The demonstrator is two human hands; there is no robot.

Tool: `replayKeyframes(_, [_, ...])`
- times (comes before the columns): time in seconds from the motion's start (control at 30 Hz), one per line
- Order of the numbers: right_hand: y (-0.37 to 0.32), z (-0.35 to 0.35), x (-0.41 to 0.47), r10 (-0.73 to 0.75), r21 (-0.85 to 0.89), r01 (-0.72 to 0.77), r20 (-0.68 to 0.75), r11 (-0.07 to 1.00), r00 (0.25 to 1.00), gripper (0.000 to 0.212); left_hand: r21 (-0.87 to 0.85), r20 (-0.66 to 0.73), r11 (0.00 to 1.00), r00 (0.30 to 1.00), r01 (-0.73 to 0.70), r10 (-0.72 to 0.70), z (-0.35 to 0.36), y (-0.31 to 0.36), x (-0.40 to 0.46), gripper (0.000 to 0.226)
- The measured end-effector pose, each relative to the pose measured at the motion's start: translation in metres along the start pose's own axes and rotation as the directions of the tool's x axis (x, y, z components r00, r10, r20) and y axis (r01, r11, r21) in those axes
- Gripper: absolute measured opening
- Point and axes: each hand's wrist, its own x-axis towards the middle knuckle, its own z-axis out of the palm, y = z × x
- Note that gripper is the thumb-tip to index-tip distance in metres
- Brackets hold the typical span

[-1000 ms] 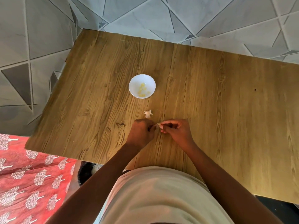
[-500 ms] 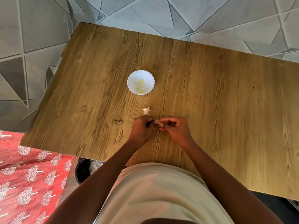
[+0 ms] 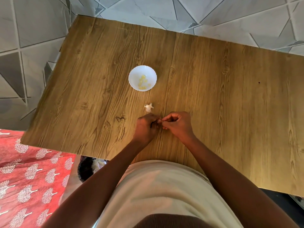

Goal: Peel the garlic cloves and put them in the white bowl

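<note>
garlic clove mid-peel, bowl waiting beyond

garlic clove (image 3: 159, 122), barely visible as a pale sliver, sits pinched between the fingertips of both hands, which meet low over the near middle of the wooden table (image 3: 213, 79). the left hand (image 3: 146, 127) curls round it from the left; the right hand (image 3: 178, 123) nips at it from the right with thumb and forefinger. how much skin is left on it cannot be told, the fingers hide most of it.

just beyond the left hand lies a white scrap of garlic (image 3: 148, 107), either skin or an unpeeled piece. farther off stands the white bowl (image 3: 134, 76), with several yellowish peeled cloves (image 3: 143, 82) in it.

the step in hand looks like peeling. the next move likely calls for pulling the skin free, then carrying the bare clove forward, past the scrap, and dropping it in the bowl.
</note>
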Motion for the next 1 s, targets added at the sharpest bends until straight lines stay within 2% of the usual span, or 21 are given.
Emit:
replayKeyframes(0.2, [0.001, -0.003, 0.001, -0.004, -0.026, 0.004, 0.026, 1.000, 1.000, 0.007, -0.033, -0.001, 0.999, 1.000, -0.031, 0.031, 0.001, -0.002, 0.000, 0.019])
replayKeyframes(0.37, [-0.003, -0.010, 0.004, 0.099, 0.113, -0.106, 0.063, 0.988, 0.993, 0.007, -0.252, 0.113, 0.958, 0.987, 0.137, -0.112, -0.007, -0.007, 0.003, 0.015])
replayKeyframes(0.5, [-0.007, -0.008, 0.004, 0.114, 0.104, -0.114, 0.002, 0.988, 0.993, 0.008, -0.324, 0.167, 0.924, 0.974, 0.201, -0.154, -0.010, -0.007, 0.006, 0.013])
replayKeyframes(0.63, [-0.004, -0.006, 0.001, 0.033, -0.044, -0.035, -0.032, 0.998, 0.999, 0.012, -0.343, 0.184, 0.906, 0.964, 0.247, -0.193, -0.014, -0.008, 0.007, 0.010])
replayKeyframes(0.8, [0.002, -0.003, 0.001, -0.091, -0.283, 0.079, -0.030, 0.956, 0.995, 0.013, -0.357, 0.172, 0.890, 0.956, 0.285, -0.237, -0.015, -0.008, 0.009, 0.012])
replayKeyframes(0.9, [0.003, -0.002, -0.001, -0.136, -0.321, 0.142, 0.040, 0.936, 0.990, 0.013, -0.354, 0.165, 0.888, 0.954, 0.294, -0.249, -0.015, -0.009, 0.009, 0.013])
replayKeyframes(1.0, [0.002, -0.003, -0.003, -0.111, -0.297, 0.114, 0.025, 0.948, 0.993, 0.024, -0.353, 0.158, 0.891, 0.956, 0.287, -0.246, -0.013, -0.009, 0.009, 0.015])
